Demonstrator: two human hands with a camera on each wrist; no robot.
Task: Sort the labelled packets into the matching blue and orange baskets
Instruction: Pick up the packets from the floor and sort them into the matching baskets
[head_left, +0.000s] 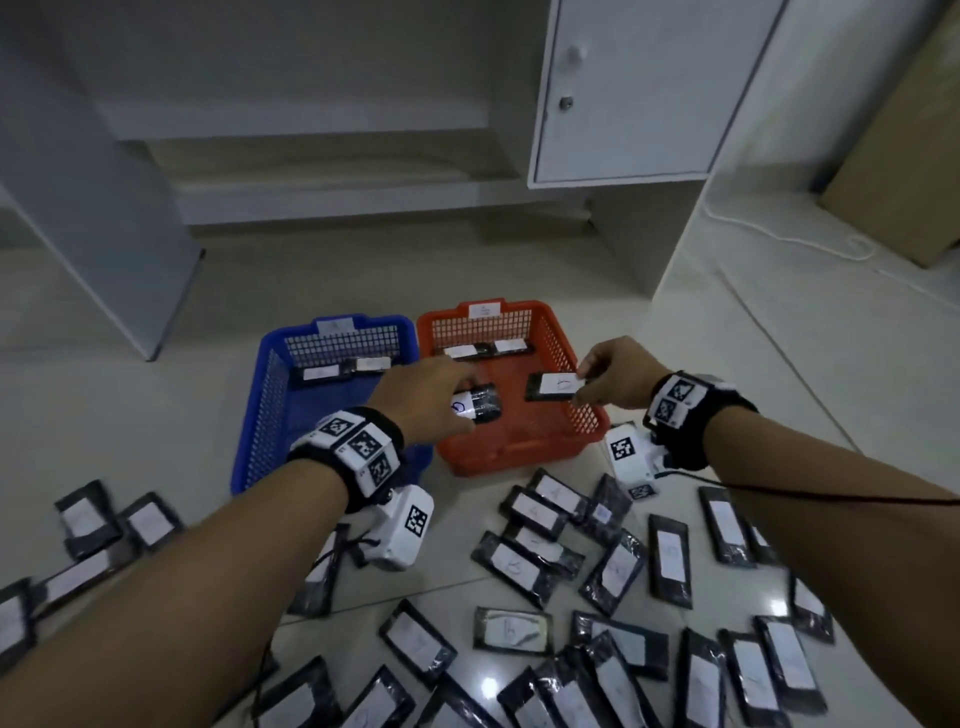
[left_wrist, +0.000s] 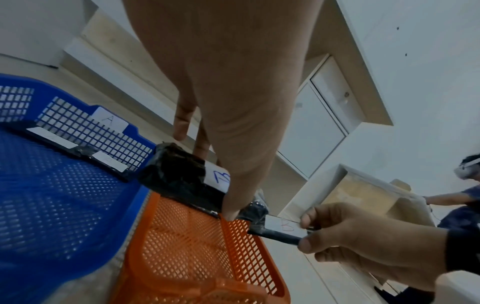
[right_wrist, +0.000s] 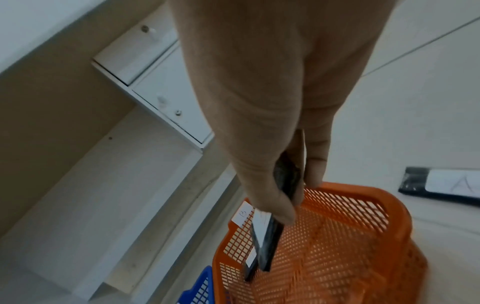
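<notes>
A blue basket (head_left: 249, 415) tagged A (left_wrist: 110, 119) stands left of an orange basket (head_left: 519, 447) tagged B (right_wrist: 242, 214). Each has two packets lying along its far wall. My left hand (head_left: 457, 402) grips a black packet (head_left: 483, 408) with a blue-ink label (left_wrist: 219, 178) above the orange basket's left side. My right hand (head_left: 584, 385) pinches another black packet (head_left: 553, 387), marked B in red (left_wrist: 285, 226), by its end over the orange basket's right side. In the right wrist view this packet (right_wrist: 270, 242) hangs edge-on from thumb and fingers.
Several loose labelled packets (head_left: 597, 597) lie scattered over the tiled floor in front of the baskets and to the left (head_left: 93, 525). Behind the baskets stand a white cabinet (head_left: 634, 93) and shelving. Cardboard (head_left: 898, 171) leans at the far right beside a white cable (head_left: 779, 239). Another person (left_wrist: 465, 197) sits nearby.
</notes>
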